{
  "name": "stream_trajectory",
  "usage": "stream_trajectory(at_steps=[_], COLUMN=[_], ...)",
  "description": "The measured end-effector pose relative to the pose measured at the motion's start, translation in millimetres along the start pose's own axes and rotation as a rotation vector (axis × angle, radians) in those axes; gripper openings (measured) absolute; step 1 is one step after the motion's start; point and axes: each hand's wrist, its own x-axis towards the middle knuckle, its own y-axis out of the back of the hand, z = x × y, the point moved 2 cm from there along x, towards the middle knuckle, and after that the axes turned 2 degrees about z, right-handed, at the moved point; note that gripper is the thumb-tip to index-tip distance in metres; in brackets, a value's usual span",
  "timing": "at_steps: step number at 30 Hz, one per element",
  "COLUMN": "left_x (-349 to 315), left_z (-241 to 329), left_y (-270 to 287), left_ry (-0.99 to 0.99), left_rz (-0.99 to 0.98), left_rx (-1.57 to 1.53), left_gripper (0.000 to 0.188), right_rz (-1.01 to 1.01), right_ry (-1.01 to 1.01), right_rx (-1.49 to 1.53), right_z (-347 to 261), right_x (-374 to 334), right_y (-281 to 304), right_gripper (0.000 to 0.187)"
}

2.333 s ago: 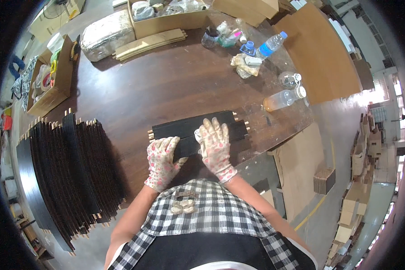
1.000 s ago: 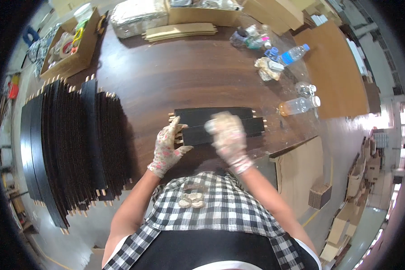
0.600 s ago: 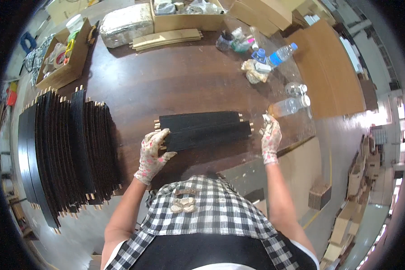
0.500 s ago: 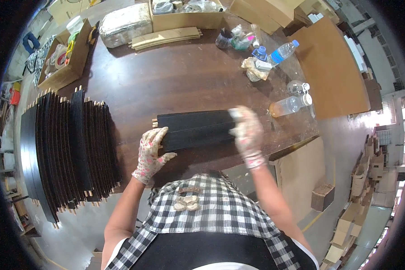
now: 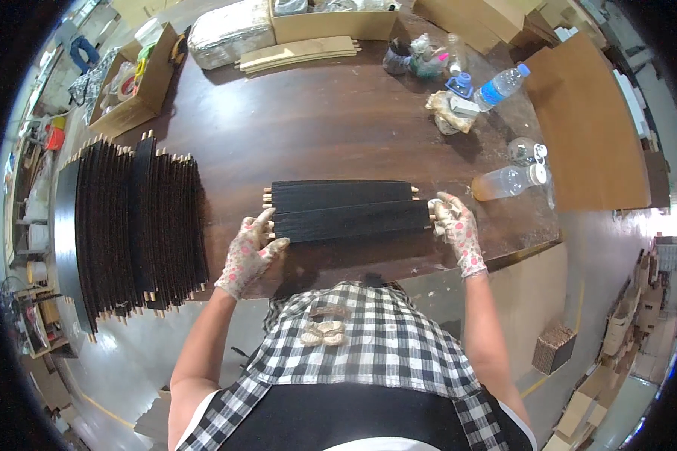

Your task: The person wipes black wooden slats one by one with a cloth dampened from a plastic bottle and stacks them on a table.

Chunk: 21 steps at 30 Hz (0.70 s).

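Two stacks of flat black slats (image 5: pixel 346 219) with pale wooden pegs at their ends lie side by side on the brown table. My left hand (image 5: pixel 250 254), in a white glove with pink flowers, rests against their left end. Its thumb and fingers are spread, the thumb at the near corner. At the right end, beside the pegs, is my right hand (image 5: pixel 459 231) in a matching glove. Its fingers are bent around a small white piece (image 5: pixel 432 204), mostly hidden by the fingers.
Many similar black slats (image 5: pixel 128 225) stand packed at the table's left. Plastic bottles (image 5: pixel 508 183) and a crumpled cloth (image 5: pixel 450 113) are on the right. Along the back are a box of tape rolls (image 5: pixel 132 109), a wrapped bundle (image 5: pixel 232 36) and pale strips (image 5: pixel 299 54).
My right hand has moved right, off the top of the slats to beyond their right end, uncovering the pegs there. The near stack has shifted slightly right. My left hand stays at the left end.
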Motion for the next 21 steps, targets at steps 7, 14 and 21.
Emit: stream_trajectory(at_steps=[7, 14, 21], left_x=[-4, -3, -6], left_z=[19, 12, 4], left_y=[6, 10, 3], left_ry=[-0.242, -0.153, -0.635], left_rz=[0.208, 0.249, 0.294], left_rx=[0.254, -0.192, 0.127], left_gripper=[0.065, 0.041, 0.043], right_rz=[-0.139, -0.222, -0.142], right_ry=[0.179, 0.198, 0.335], right_rx=[-0.172, 0.02, -0.016], right_z=[-2, -17, 9], right_x=[1, -4, -14], right_y=[3, 6, -1], right_gripper=[0.033, 0.03, 0.02])
